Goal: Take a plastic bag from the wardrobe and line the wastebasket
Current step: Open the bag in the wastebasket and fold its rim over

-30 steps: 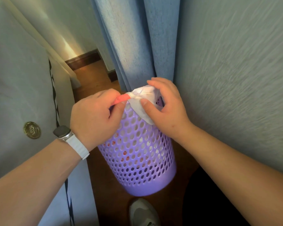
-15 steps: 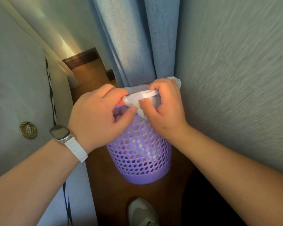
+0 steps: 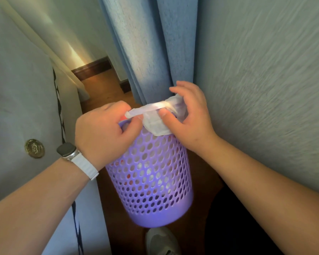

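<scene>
A purple perforated wastebasket (image 3: 151,181) stands on the wooden floor, tilted slightly. A thin white plastic bag (image 3: 155,124) is bunched over its rim, and white film shows through the holes. My left hand (image 3: 107,137), with a white-strapped watch on its wrist, pinches the left end of a stretched strip of the bag. My right hand (image 3: 190,116) grips the bag's right end at the rim, thumb pressing the film down. A bit of red or orange shows under my left fingers.
A blue curtain (image 3: 155,52) hangs right behind the basket. A textured wall (image 3: 265,80) rises close on the right. A white door or panel with a round brass knob (image 3: 34,148) flanks the left. My shoe (image 3: 162,240) is on the wooden floor (image 3: 103,89) below the basket.
My hands have drawn apart, stretching a strip of the bag across the rim. The right hand's fingers have opened somewhat; the basket appears shifted slightly in view.
</scene>
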